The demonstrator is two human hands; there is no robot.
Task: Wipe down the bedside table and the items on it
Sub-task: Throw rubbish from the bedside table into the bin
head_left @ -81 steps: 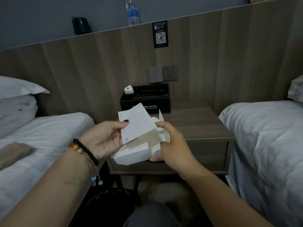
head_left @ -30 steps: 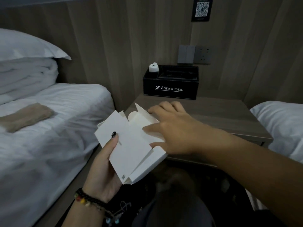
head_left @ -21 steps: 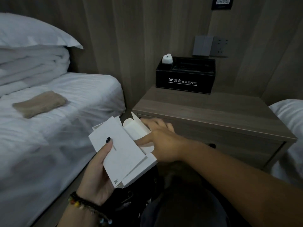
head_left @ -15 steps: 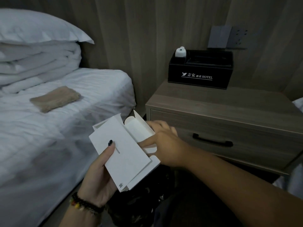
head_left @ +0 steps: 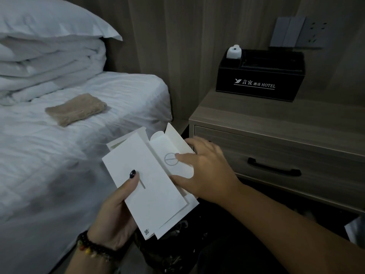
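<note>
My left hand (head_left: 116, 212) grips a flat white cardboard box (head_left: 146, 186) from below, thumb on its face. My right hand (head_left: 205, 173) rests on the box's opened end flap, fingers spread over it. The box is held low, left of and below the wooden bedside table (head_left: 276, 123). A black hotel tissue box (head_left: 258, 80) with a small white object (head_left: 234, 52) in its corner stands at the back of the tabletop. A folded tan cloth (head_left: 77, 108) lies on the left bed.
The white bed (head_left: 59, 155) with a pillow and folded duvet (head_left: 49, 62) fills the left. The table's drawer has a black handle (head_left: 274, 168). Wall switches and a socket (head_left: 298, 34) sit above the tissue box. Something dark lies on the floor below my hands.
The view has dropped and swung left, from above the tabletop to beside the drawer. The box came down off the table's level; my right hand stays on its open flap.
</note>
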